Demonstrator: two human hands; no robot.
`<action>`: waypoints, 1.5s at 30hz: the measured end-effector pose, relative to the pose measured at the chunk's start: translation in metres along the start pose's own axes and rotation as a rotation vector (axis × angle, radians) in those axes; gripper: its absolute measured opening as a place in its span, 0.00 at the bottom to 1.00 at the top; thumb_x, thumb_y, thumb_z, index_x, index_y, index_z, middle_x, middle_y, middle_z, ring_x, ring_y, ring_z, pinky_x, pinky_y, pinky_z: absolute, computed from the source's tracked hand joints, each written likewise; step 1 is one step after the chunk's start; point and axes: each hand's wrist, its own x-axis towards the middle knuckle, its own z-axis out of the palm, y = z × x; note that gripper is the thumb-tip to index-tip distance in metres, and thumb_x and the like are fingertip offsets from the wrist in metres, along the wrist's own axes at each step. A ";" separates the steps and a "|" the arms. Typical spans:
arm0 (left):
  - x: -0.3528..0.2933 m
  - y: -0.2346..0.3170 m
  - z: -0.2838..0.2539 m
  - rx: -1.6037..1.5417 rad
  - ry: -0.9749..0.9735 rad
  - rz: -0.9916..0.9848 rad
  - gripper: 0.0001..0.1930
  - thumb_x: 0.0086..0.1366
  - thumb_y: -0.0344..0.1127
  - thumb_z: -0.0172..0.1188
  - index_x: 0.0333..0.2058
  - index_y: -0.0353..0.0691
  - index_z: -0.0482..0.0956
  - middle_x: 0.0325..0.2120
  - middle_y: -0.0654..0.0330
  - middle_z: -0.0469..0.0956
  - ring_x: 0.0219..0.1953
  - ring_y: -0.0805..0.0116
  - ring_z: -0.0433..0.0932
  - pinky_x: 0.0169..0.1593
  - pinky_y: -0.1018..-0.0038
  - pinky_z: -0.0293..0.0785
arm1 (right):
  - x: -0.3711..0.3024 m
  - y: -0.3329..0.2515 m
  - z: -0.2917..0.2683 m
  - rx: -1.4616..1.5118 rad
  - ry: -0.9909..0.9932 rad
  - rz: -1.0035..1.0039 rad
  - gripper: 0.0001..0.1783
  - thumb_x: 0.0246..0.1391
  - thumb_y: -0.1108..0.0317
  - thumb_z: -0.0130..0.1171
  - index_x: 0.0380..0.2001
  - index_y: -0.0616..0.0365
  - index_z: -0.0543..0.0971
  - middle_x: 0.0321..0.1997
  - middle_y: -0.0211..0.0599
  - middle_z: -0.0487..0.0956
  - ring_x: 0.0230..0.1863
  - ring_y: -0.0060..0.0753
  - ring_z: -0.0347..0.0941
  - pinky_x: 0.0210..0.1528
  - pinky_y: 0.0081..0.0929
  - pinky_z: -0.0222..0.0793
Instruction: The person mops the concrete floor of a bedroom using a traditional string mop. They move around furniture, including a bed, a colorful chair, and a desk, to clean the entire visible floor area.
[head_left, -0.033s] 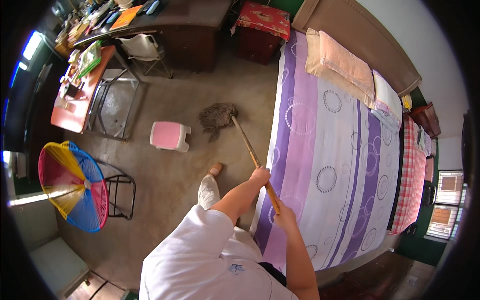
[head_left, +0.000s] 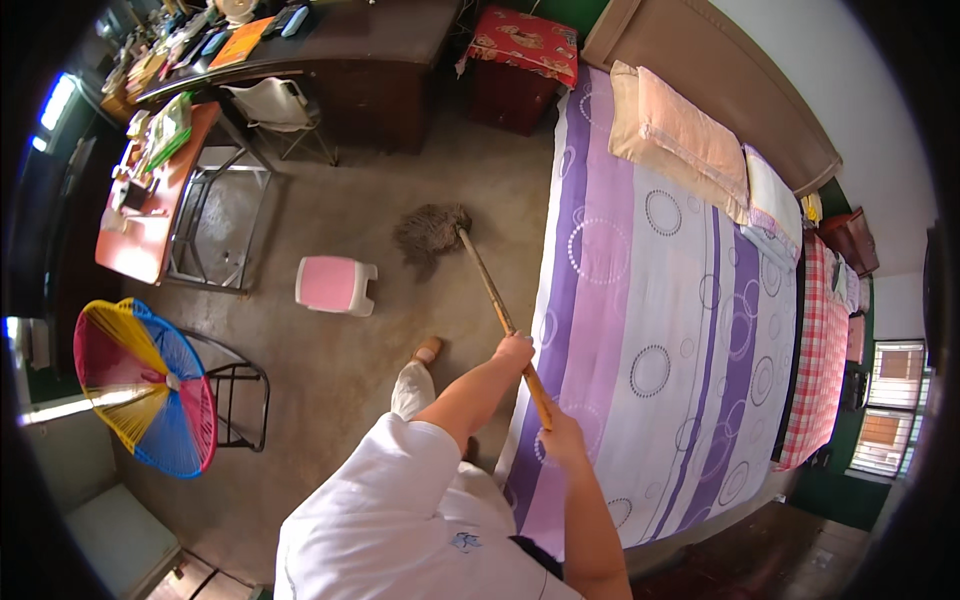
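Note:
A string mop with a grey-brown head (head_left: 432, 233) lies on the floor just left of the bed, strands spread. Its long wooden handle (head_left: 486, 282) slants up toward me. My left hand (head_left: 515, 350) is wrapped round the handle partway along. Lower down, close to the handle's upper end, my right hand (head_left: 563, 437) is closed on it too. The mop head rests on bare concrete, a short way beyond a pink-and-white step stool (head_left: 334, 285). My shod foot (head_left: 428, 349) stands on the floor between the stool and the bed.
To the right runs a bed with a purple-and-white striped sheet (head_left: 660, 300). A round multicoloured string chair (head_left: 150, 385) and a small folding table (head_left: 130, 255) stand at the left. Far off are a white chair (head_left: 275, 105), a dark desk (head_left: 370, 50) and a red-covered cabinet (head_left: 525, 40).
The mop head has slid slightly away from me over the floor, toward the desk. My view has tilted a little. Both hands keep their hold on the handle.

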 end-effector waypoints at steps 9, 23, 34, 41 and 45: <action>0.120 -0.130 -0.060 0.265 -0.070 0.055 0.14 0.49 0.39 0.62 0.35 0.41 0.79 0.38 0.61 0.76 0.48 0.63 0.69 0.50 0.72 0.67 | 0.143 -0.096 0.002 0.286 -0.045 0.130 0.41 0.43 0.72 0.54 0.61 0.38 0.53 0.45 0.49 0.74 0.43 0.51 0.71 0.45 0.40 0.67; -0.045 -0.068 0.037 0.362 -0.095 0.294 0.11 0.51 0.37 0.59 0.34 0.43 0.80 0.37 0.60 0.75 0.45 0.62 0.70 0.50 0.67 0.65 | -0.039 -0.069 0.076 0.525 -0.069 0.166 0.43 0.39 0.77 0.52 0.61 0.35 0.56 0.24 0.41 0.74 0.16 0.32 0.71 0.22 0.29 0.69; -0.242 0.065 0.142 0.142 -0.113 0.438 0.08 0.47 0.38 0.62 0.27 0.43 0.81 0.28 0.58 0.77 0.34 0.61 0.77 0.33 0.67 0.74 | -0.266 -0.017 0.059 0.287 -0.332 0.134 0.42 0.36 0.78 0.52 0.60 0.40 0.59 0.26 0.34 0.72 0.18 0.24 0.68 0.22 0.23 0.66; -0.332 0.061 0.100 -0.059 -0.196 0.369 0.10 0.48 0.40 0.62 0.30 0.47 0.81 0.30 0.61 0.79 0.34 0.65 0.78 0.34 0.70 0.74 | -0.290 -0.096 0.013 -0.009 -0.586 0.277 0.42 0.37 0.80 0.52 0.60 0.36 0.60 0.21 0.30 0.68 0.16 0.21 0.64 0.19 0.21 0.62; -0.375 0.015 0.098 -0.079 -0.222 0.229 0.11 0.50 0.40 0.61 0.33 0.47 0.80 0.35 0.61 0.78 0.38 0.65 0.77 0.36 0.69 0.74 | -0.283 -0.139 0.043 -0.082 -0.631 0.244 0.42 0.37 0.79 0.54 0.58 0.34 0.62 0.23 0.32 0.70 0.18 0.23 0.65 0.22 0.23 0.64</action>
